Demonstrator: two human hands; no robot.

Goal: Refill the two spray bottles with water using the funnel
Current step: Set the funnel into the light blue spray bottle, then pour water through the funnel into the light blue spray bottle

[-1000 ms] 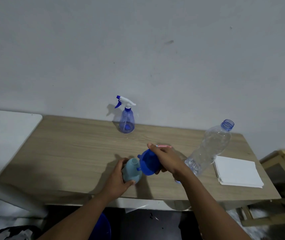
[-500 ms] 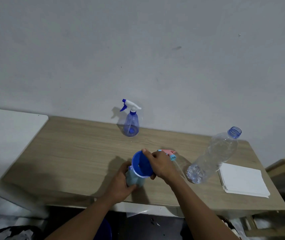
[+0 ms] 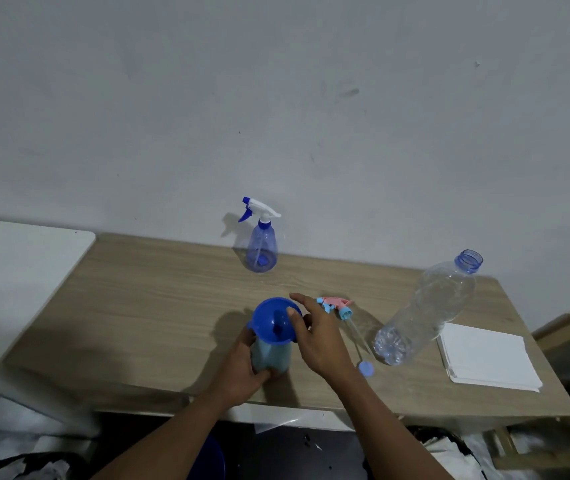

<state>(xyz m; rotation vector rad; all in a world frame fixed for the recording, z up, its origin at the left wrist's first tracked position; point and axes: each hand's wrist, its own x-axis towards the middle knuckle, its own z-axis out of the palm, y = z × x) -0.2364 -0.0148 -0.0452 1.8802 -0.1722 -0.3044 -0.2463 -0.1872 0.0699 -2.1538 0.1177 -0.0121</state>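
light blue bottle (image 3: pixel 271 355) partly hidden by left hand (image 3: pixel 242 372) — neck under funnel (image 3: pixel 274 320)

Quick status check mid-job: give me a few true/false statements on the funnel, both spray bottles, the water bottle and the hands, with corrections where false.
1. The blue funnel sits in the neck of the light blue spray bottle. True.
2. The left hand grips that bottle's body. True.
3. The dark blue spray bottle has its trigger head removed. False: its white trigger head is on; the pink trigger head lies on the table.
4. The right hand holds the clear water bottle. False: its fingers are at the funnel rim; the bottle stands apart.
5. The water bottle is capped. False: its neck is open.
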